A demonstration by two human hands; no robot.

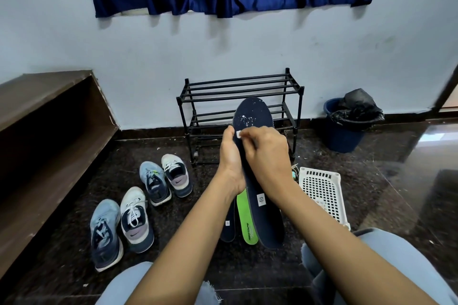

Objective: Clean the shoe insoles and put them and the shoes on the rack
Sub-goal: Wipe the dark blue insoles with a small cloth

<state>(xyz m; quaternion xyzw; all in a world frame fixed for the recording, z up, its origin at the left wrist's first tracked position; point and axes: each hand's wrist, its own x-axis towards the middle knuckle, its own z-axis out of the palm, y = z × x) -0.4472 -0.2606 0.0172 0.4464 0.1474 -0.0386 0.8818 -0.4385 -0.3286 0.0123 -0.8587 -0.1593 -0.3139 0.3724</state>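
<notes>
Left grip [231, 156]: curled round insole [252, 109], propping it upright for wiping.
Right grip [267, 153]: pinching white scrap [238, 134] against specks [244, 116].

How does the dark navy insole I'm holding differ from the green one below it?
The navy insole is dark with white specks at its toe; the green insole is bright, with no specks visible. The left hand grips the navy insole while the right hand pinches a small white piece against it; the green insole lies untouched, apparently on the floor. Both carry printing near the heel.
</notes>
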